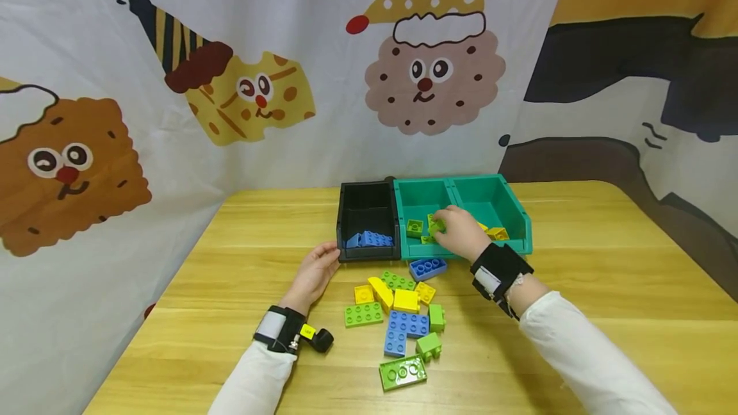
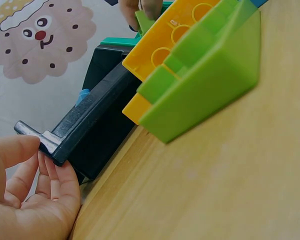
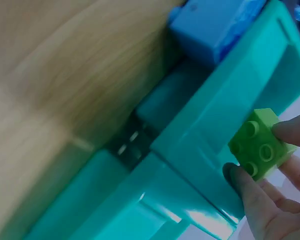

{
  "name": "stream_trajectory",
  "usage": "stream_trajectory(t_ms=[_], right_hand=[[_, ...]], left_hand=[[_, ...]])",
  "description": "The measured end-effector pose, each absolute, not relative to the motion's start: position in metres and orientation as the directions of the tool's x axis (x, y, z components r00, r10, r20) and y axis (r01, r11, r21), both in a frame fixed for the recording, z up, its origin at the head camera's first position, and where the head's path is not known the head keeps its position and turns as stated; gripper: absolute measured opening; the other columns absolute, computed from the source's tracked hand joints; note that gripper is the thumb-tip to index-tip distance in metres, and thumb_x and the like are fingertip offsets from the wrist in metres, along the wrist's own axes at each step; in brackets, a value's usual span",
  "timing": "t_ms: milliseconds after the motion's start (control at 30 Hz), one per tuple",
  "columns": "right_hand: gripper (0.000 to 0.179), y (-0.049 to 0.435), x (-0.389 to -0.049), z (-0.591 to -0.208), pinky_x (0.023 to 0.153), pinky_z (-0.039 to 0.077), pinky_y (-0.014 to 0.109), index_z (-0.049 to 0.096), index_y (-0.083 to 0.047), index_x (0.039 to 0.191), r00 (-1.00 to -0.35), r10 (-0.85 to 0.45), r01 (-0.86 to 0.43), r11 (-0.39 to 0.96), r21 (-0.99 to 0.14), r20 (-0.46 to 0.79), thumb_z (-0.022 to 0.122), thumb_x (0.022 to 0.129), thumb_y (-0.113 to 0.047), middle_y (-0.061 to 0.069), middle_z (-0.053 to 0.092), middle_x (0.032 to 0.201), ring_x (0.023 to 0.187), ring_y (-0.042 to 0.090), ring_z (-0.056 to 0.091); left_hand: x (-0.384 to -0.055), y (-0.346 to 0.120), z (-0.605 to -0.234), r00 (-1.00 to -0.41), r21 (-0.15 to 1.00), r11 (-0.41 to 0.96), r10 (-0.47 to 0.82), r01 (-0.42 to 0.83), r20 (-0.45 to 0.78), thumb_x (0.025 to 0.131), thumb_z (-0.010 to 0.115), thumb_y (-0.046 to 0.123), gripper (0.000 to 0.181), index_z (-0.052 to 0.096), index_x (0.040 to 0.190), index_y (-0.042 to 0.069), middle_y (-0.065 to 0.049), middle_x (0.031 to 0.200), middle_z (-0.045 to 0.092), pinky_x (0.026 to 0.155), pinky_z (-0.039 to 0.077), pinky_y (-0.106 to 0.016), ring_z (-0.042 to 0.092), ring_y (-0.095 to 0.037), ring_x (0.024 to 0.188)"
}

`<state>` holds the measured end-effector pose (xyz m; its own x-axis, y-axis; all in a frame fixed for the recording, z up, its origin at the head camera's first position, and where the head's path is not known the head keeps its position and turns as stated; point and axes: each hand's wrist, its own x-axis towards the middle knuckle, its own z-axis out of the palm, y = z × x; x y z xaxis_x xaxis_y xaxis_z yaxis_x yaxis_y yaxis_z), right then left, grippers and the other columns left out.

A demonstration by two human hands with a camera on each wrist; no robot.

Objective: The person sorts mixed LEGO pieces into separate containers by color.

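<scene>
My left hand (image 1: 314, 277) pinches the front left corner of a black bin (image 2: 97, 115) between thumb and fingers. Blue bricks (image 1: 371, 239) lie inside that bin. Over the left one of two teal bins (image 1: 423, 192), my right hand (image 1: 461, 232) holds a green brick (image 3: 260, 142) by its sides, studs showing in the right wrist view. Below it in that bin are other green bricks (image 1: 414, 228); the right teal bin (image 1: 481, 194) has yellow bricks (image 1: 497, 234), partly covered by the hand.
Loose bricks lie on the wooden table (image 1: 548, 351) before the bins: a blue brick (image 1: 428, 268) at the front of the teal bin, yellow bricks (image 1: 407, 300), green bricks (image 1: 364, 314) and blue bricks (image 1: 403, 328). A printed cloth (image 1: 277, 165) hangs behind the table.
</scene>
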<state>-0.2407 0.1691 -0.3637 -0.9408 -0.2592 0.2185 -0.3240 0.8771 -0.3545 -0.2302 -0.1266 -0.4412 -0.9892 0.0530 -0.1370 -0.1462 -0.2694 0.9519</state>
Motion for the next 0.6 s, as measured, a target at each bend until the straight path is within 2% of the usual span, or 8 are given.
stream_trajectory(t_ms=[133, 367, 600], right_hand=[[0.035, 0.165, -0.245, -0.367, 0.081, 0.052, 0.044, 0.059, 0.006, 0.116, -0.926, -0.300, -0.358, 0.889, -0.285, 0.229, 0.066, 0.083, -0.002, 0.024, 0.062, 0.108, 0.094, 0.035, 0.061], [0.035, 0.159, -0.247, -0.366, 0.083, 0.053, 0.044, 0.052, 0.008, 0.121, -0.921, -0.344, -0.373, 0.915, -0.153, 0.185, 0.052, 0.086, 0.014, 0.025, 0.063, 0.106, 0.092, 0.036, 0.063], [0.031, 0.158, -0.254, -0.369, 0.086, 0.051, 0.043, 0.059, 0.007, 0.116, -0.900, -0.394, -0.413, 0.908, -0.072, 0.186, 0.053, 0.086, 0.013, 0.023, 0.064, 0.105, 0.096, 0.036, 0.062]], left_hand=[[-0.231, -0.127, -0.441, -0.989, 0.951, -0.271, 0.049, -0.146, -0.138, 0.096, 0.048, 0.001, 0.027, 0.047, 0.122, -0.004, -0.001, 0.106, 0.049, 0.081, 0.045, -0.019, 0.049, -0.010, 0.091], [-0.230, -0.126, -0.440, -0.989, 0.947, -0.285, 0.052, -0.148, -0.139, 0.095, 0.048, 0.001, 0.026, 0.048, 0.121, -0.004, 0.000, 0.104, 0.049, 0.080, 0.045, -0.019, 0.050, -0.009, 0.089], [-0.231, -0.126, -0.442, -0.991, 0.950, -0.280, 0.053, -0.135, -0.125, 0.095, 0.048, 0.000, 0.027, 0.047, 0.122, -0.006, -0.001, 0.103, 0.049, 0.079, 0.046, -0.018, 0.050, -0.009, 0.089]])
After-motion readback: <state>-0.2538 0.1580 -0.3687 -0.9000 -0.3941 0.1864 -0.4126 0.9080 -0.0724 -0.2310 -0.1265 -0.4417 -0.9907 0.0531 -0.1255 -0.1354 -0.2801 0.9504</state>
